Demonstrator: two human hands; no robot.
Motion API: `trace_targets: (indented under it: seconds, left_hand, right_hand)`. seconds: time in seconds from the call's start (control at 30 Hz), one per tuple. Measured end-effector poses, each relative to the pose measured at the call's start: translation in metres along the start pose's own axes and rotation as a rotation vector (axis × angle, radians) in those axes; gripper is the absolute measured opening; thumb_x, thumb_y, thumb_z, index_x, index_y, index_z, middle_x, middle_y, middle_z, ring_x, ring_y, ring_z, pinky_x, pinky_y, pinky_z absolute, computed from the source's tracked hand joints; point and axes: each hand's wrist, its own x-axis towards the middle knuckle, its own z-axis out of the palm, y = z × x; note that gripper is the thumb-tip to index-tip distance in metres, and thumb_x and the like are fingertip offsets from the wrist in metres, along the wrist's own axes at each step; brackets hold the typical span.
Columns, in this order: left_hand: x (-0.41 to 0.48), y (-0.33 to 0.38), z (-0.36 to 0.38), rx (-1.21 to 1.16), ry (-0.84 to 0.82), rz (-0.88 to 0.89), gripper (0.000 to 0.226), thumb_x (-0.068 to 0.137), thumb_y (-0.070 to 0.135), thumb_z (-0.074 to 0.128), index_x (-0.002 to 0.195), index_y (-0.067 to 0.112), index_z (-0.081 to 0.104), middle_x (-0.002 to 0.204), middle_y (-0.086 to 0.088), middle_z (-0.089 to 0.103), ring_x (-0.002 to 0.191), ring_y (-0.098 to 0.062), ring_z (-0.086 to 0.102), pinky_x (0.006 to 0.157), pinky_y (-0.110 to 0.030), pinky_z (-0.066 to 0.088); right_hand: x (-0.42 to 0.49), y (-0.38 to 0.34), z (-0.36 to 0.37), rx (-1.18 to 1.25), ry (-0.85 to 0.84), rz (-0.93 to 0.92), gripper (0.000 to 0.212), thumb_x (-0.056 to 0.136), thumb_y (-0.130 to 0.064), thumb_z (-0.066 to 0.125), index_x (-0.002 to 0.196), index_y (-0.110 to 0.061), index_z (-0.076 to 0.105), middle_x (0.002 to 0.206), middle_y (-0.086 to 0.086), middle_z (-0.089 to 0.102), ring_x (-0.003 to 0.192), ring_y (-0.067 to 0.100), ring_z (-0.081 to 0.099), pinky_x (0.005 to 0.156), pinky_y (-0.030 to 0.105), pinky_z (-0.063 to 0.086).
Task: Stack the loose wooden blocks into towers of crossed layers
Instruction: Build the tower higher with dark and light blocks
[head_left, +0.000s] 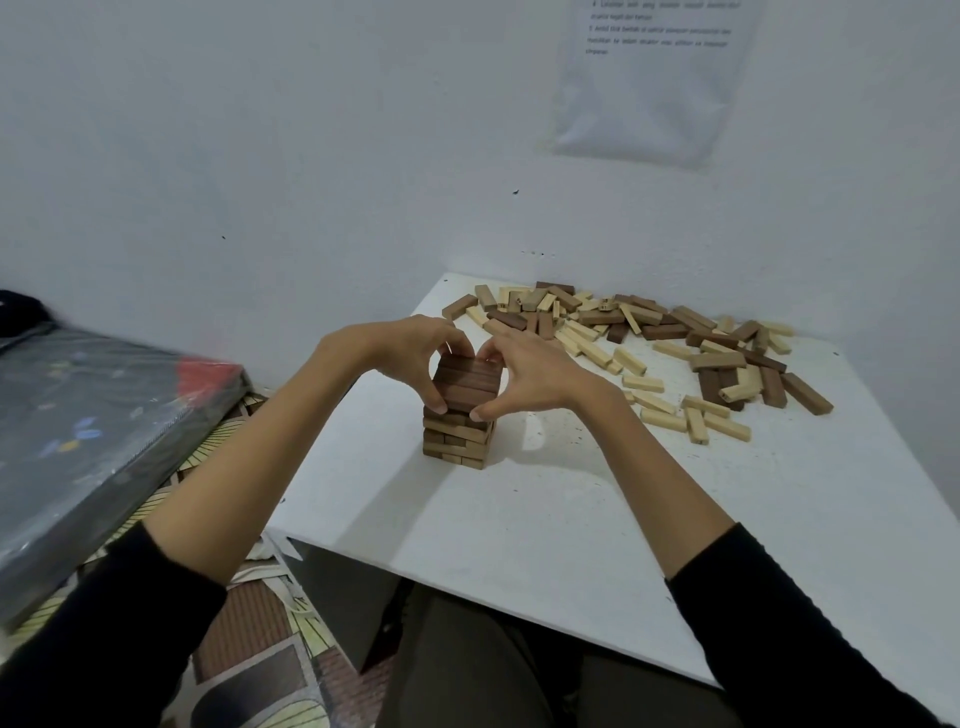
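Atop the tower (464, 385), left hand (410, 354) and right hand (531, 375) clamp it (fingers curled).

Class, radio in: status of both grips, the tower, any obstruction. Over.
Copy: left grip and right grip hold tower top. Stands upright on table. Beyond it, loose blocks heaped apart.

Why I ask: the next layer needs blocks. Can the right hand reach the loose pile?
Probably yes: the right hand must release the tower, but only bare table separates it from the loose pile.
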Motion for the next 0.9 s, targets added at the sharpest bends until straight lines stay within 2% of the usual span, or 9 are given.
trace_targets:
  seconds: [0.33, 0.6, 0.77, 0.83, 0.9]
  left_hand:
    - [0.002, -0.001, 0.004, 0.004, -0.030, -0.005, 0.072, 0.066, 0.021, 0.084, 0.128, 0.017, 0.048, 0.121, 0.004, 0.047, 0.117, -0.014, 0.047, 0.101, -0.036, 0.042]
    - [0.002, 0.000, 0.001, 0.001, -0.065, -0.030, 0.075, 0.065, 0.024, 0.085, 0.129, 0.019, 0.047, 0.126, 0.006, 0.048, 0.120, -0.012, 0.047, 0.102, -0.034, 0.041]
    - [-0.001, 0.005, -0.007, -0.048, -0.087, -0.065, 0.090, 0.064, 0.034, 0.084, 0.139, 0.025, 0.034, 0.129, 0.008, 0.048, 0.122, -0.009, 0.042, 0.104, -0.030, 0.037]
    - [0.002, 0.010, -0.009, -0.118, -0.019, -0.027, 0.080, 0.069, 0.038, 0.079, 0.136, 0.024, 0.038, 0.126, 0.007, 0.050, 0.119, -0.009, 0.044, 0.097, -0.025, 0.037]
    - [0.010, 0.018, -0.011, -0.172, 0.075, 0.037, 0.059, 0.078, 0.041, 0.069, 0.130, 0.023, 0.048, 0.121, 0.005, 0.054, 0.114, -0.010, 0.050, 0.090, -0.021, 0.037]
  right_hand:
    - [0.001, 0.003, 0.006, 0.038, -0.030, 0.009, 0.075, 0.066, -0.053, 0.075, 0.127, -0.019, 0.047, 0.122, 0.001, 0.047, 0.113, 0.017, 0.046, 0.098, 0.042, 0.039]
    - [0.001, 0.004, 0.007, 0.056, -0.029, 0.001, 0.076, 0.067, -0.056, 0.074, 0.128, -0.020, 0.047, 0.121, 0.000, 0.048, 0.114, 0.016, 0.044, 0.098, 0.041, 0.038]
    - [-0.009, 0.010, 0.000, 0.280, -0.050, 0.016, 0.076, 0.069, -0.053, 0.075, 0.131, -0.021, 0.045, 0.125, -0.003, 0.049, 0.113, 0.012, 0.046, 0.097, 0.035, 0.042]
    - [-0.015, 0.015, -0.008, 0.377, -0.035, 0.014, 0.073, 0.073, -0.047, 0.075, 0.133, -0.018, 0.044, 0.122, -0.004, 0.049, 0.109, 0.010, 0.047, 0.094, 0.030, 0.043]
    - [-0.019, 0.025, -0.014, 0.395, -0.025, 0.018, 0.064, 0.077, -0.039, 0.073, 0.131, -0.015, 0.046, 0.117, -0.004, 0.049, 0.106, 0.010, 0.048, 0.088, 0.024, 0.041]
